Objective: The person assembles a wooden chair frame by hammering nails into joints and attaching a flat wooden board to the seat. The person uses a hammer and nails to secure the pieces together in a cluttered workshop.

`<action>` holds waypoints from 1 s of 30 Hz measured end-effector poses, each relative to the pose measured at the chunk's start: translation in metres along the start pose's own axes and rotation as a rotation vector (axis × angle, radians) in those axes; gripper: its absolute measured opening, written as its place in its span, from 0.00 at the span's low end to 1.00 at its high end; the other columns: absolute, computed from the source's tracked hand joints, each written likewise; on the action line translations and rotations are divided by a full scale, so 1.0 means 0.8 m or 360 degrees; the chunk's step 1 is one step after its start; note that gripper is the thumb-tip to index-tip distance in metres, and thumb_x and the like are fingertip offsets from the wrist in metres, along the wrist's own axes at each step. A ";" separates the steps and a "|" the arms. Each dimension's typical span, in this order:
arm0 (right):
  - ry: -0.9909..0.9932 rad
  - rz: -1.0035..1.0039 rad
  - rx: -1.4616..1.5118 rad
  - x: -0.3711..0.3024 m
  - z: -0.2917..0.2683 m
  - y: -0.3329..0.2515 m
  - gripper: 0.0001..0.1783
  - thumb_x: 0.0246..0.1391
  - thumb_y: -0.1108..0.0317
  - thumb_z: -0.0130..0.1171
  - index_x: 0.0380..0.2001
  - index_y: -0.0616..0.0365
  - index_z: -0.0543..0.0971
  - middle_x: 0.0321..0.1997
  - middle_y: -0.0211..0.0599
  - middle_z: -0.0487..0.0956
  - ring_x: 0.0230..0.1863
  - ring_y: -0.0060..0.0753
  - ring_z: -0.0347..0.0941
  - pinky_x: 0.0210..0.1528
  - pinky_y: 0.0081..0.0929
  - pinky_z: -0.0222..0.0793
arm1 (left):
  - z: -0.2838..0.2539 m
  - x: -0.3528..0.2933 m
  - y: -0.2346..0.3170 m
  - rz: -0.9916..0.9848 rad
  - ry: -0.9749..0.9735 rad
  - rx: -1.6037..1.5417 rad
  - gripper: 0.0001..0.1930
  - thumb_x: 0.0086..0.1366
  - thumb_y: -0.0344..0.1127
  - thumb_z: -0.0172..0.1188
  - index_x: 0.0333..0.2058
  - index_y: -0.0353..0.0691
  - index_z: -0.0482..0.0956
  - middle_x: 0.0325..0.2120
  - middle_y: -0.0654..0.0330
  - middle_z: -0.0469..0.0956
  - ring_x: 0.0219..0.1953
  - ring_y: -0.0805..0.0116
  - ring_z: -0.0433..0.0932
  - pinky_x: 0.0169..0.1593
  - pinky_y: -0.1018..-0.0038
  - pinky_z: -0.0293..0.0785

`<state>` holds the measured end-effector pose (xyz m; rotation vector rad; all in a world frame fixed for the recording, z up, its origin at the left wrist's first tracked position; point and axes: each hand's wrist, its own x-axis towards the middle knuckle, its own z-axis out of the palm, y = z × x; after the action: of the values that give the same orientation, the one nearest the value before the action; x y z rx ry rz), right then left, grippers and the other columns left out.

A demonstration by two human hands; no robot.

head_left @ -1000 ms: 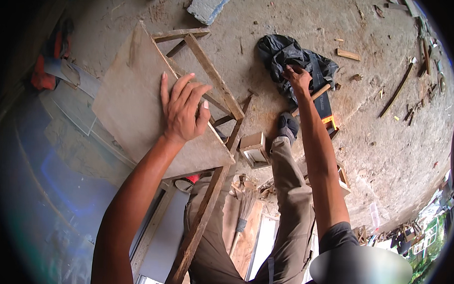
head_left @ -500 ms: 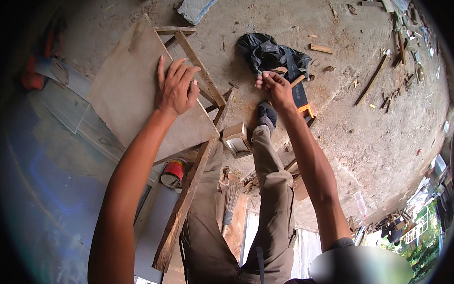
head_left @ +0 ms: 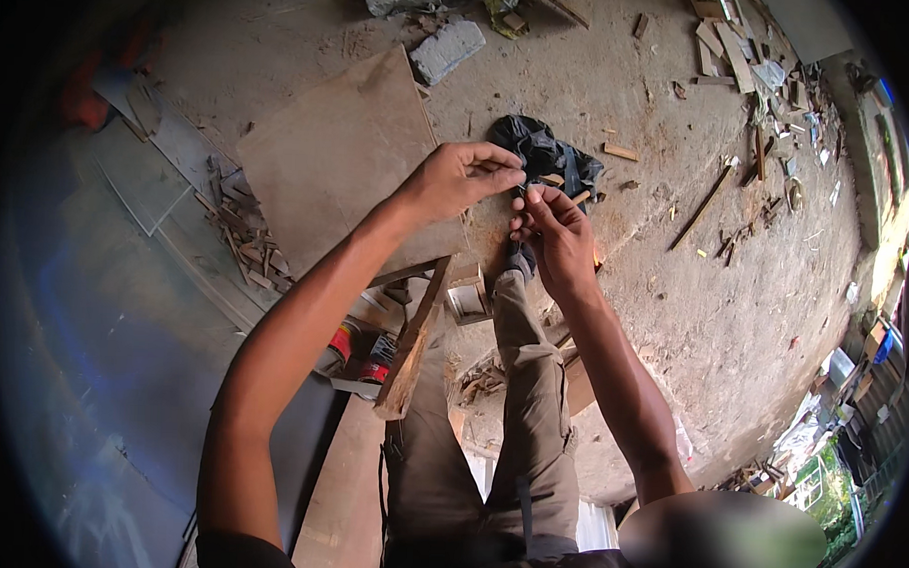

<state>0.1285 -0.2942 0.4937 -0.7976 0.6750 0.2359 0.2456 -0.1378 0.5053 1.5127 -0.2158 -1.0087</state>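
Observation:
My left hand (head_left: 470,181) is raised in front of me, its fingertips pinched close to those of my right hand. My right hand (head_left: 560,238) has its thumb and forefinger pressed together, the other fingers curled. A small dark thing shows between the fingertips, too small to name. Past the right fingers lies a crumpled black plastic bag (head_left: 528,138) on the ground. A short wooden stick (head_left: 581,197) shows just behind that hand; whether the hand touches it I cannot tell. Left of my hands stands a flat wooden panel (head_left: 329,149), and a rough timber piece (head_left: 412,348) juts toward me.
Two red tins (head_left: 376,369) and a small wooden box (head_left: 467,296) sit below the panel. Concrete blocks (head_left: 448,51) lie at the far side. Scrap wood (head_left: 725,53) and loose sticks (head_left: 705,203) litter the floor to the right. My foot (head_left: 520,258) is near the bag.
My left hand has lifted off the panel and moved right to meet my right hand. The view has shifted, showing more of the far floor.

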 end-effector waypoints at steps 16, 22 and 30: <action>-0.0203 -0.0396 -0.0232 -0.322 0.261 -0.119 0.10 0.62 0.67 0.57 0.40 0.64 0.77 0.31 0.31 0.79 0.29 0.19 0.74 0.33 0.16 0.68 | 0.126 -0.339 0.245 0.0515 0.0797 -0.1023 0.08 0.64 0.29 0.61 0.41 0.35 0.82 0.31 0.65 0.80 0.29 0.81 0.72 0.32 0.84 0.69; -0.0301 -0.0248 -0.0526 -0.398 0.287 -0.100 0.12 0.62 0.66 0.58 0.41 0.66 0.77 0.35 0.33 0.80 0.34 0.20 0.76 0.39 0.18 0.72 | 0.137 -0.427 0.234 0.0454 0.0884 -0.1028 0.05 0.67 0.31 0.58 0.39 0.36 0.79 0.30 0.67 0.79 0.29 0.82 0.73 0.34 0.85 0.70; -0.0046 -0.0251 -0.1177 -0.345 0.271 -0.074 0.31 0.61 0.46 0.56 0.49 0.67 0.74 0.47 0.45 0.78 0.48 0.34 0.75 0.45 0.35 0.74 | -0.025 -0.528 0.163 0.0628 0.1844 -0.0059 0.13 0.70 0.39 0.54 0.41 0.32 0.74 0.35 0.59 0.78 0.39 0.71 0.75 0.46 0.75 0.70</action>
<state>0.0440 -0.1630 0.8138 -1.5448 0.4880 0.3594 0.0590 0.1214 0.8114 1.6995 0.3218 0.2509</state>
